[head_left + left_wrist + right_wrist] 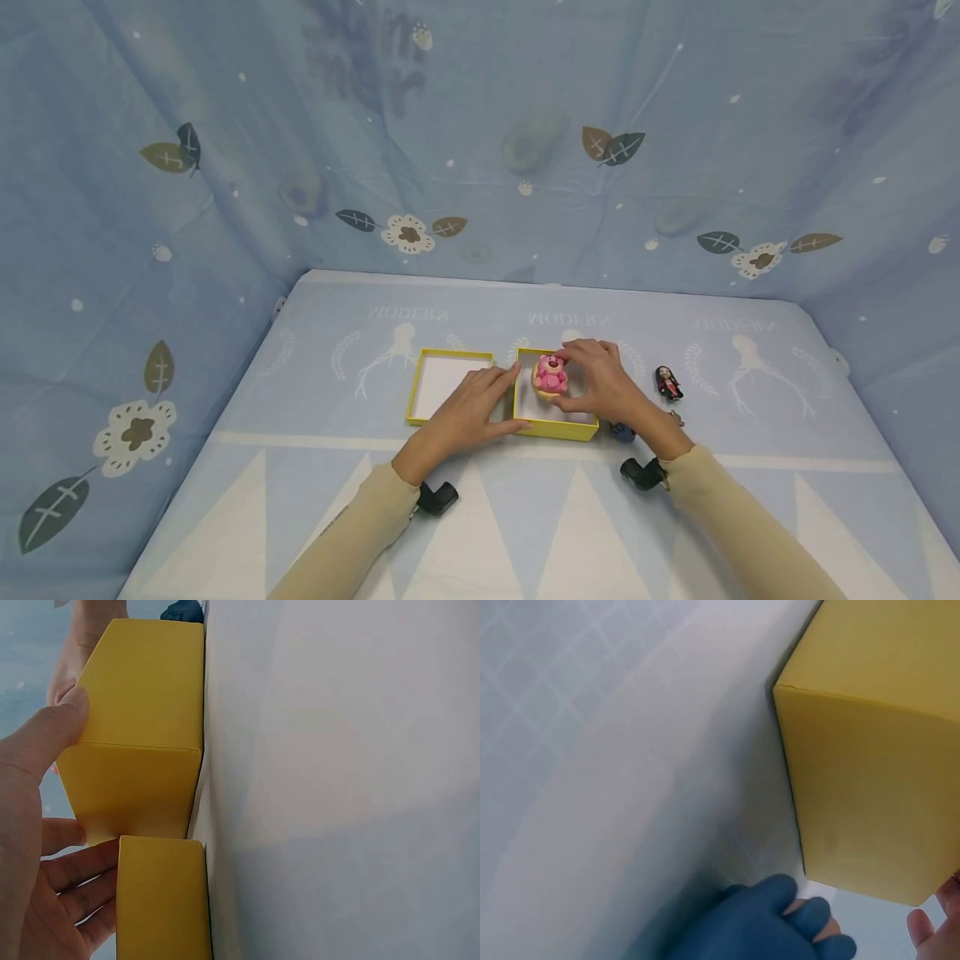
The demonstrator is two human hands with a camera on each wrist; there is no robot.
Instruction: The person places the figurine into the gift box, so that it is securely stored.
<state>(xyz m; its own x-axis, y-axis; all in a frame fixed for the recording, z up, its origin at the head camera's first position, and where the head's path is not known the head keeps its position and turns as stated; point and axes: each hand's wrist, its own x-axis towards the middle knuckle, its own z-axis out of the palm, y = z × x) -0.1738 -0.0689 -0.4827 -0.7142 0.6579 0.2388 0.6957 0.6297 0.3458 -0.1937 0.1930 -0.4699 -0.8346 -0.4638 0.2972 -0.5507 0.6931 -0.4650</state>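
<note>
The left hand (25, 840) rests its thumb on a yellow box (146, 690) (a lower box (163, 904) just beside).

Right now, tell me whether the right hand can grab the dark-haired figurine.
Probably not: the right hand grips the pink bear, though the tabletop toward the dark-haired figurine looks unobstructed.

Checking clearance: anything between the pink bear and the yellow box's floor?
Nothing visible: the right hand holds the pink bear at the yellow box's open top. The left hand touches the box's left side and front, out of the way. What lies directly behind the bear is hidden.
</note>
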